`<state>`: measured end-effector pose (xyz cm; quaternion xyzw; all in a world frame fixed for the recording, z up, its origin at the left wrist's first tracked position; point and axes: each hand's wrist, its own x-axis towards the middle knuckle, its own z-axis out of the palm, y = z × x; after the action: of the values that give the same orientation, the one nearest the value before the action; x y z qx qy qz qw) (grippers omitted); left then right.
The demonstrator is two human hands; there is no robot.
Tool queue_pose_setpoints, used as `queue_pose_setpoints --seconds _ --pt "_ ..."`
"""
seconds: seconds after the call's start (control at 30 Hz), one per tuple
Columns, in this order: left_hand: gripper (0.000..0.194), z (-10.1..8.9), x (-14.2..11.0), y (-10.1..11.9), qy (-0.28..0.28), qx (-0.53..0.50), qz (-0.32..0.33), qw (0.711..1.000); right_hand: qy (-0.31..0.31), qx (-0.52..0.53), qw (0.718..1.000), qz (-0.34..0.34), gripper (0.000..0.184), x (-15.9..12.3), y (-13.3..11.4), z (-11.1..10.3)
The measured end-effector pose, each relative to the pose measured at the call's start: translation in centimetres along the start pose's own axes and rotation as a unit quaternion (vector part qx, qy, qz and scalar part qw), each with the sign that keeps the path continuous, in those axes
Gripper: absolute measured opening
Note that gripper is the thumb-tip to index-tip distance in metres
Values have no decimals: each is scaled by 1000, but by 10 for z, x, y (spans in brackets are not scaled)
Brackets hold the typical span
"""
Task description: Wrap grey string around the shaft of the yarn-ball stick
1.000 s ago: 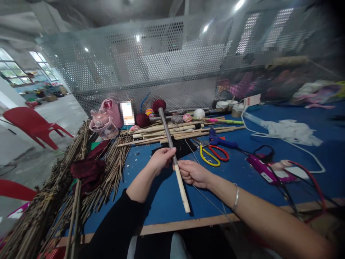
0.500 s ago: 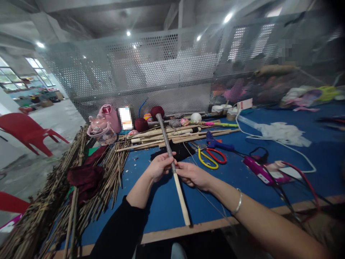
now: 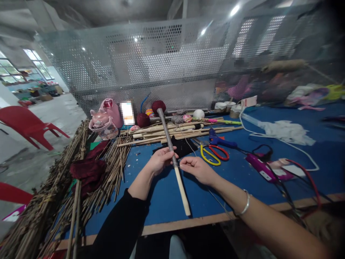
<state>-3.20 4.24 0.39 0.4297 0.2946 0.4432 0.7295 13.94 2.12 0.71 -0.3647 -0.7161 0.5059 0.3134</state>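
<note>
Holding a slim stick [image 3: 168, 138] over the blue desk [image 3: 159, 212], a person in a black sleeve [image 3: 121, 219] is working bare-handed in the head camera's view. The fingers of the left hand [image 3: 159, 162] are closing around the grey-wrapped stretch of the stick, which is slanting with its bare, pale end toward the wearer. Just right of the stick, the right hand [image 3: 201, 171], a silver bangle [image 3: 246, 203] circling its wrist, is keeping its fingers in a narrow pinch; whether they are gripping a thread is too fine to tell. At the stick's far end, a dark red ball [image 3: 158, 107] is showing, though whether the two are touching is unclear.

Beyond the stick, pale rods [image 3: 148, 135] are lying crosswise before a perforated metal screen [image 3: 161, 64]. To its right, scissors with yellow and red handles [image 3: 202, 155] are resting near a blue glue gun [image 3: 222, 142], while a crumpled white material [image 3: 291, 132] is spreading farther off. To the stick's left, thin brown twigs [image 3: 117, 158] are fanning out beside a maroon cloth [image 3: 87, 171], and a red chair [image 3: 29, 124] is standing well apart on the floor.
</note>
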Motion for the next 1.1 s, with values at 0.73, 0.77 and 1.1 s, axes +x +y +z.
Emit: queue_pose_setpoints --seconds 0.73,0.77,1.1 --pt "43 -1 -1 1 -22 -114 -15 993 -229 341 901 141 24 16 16 -7" --pt "43 0 -1 0 -22 -116 -14 993 -224 323 910 133 25 15 14 -9" --pt "41 5 -4 -3 -17 -96 13 995 -168 242 950 107 27 13 13 -5"
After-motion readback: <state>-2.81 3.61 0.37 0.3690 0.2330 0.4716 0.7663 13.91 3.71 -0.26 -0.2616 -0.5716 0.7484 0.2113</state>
